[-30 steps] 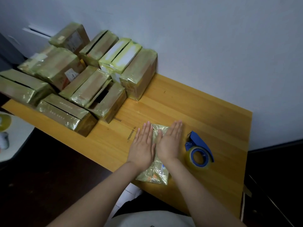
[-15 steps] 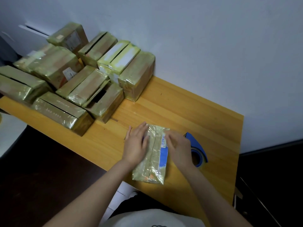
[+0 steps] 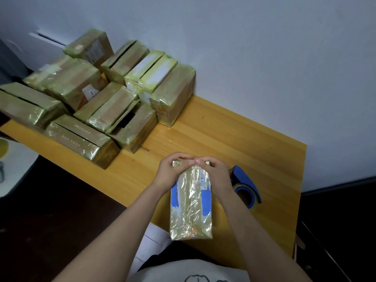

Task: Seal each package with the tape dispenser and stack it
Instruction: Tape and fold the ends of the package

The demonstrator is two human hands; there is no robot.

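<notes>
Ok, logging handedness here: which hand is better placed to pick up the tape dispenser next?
Right: the tape dispenser lies just beside the right hand; the left hand has the package between.

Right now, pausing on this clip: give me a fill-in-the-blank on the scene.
The left hand and right hand grip the package at its ____ end.
The dispenser lies on the table, to the package's ____.
The dispenser is coloured ____.
Missing: far; right; blue.
</notes>
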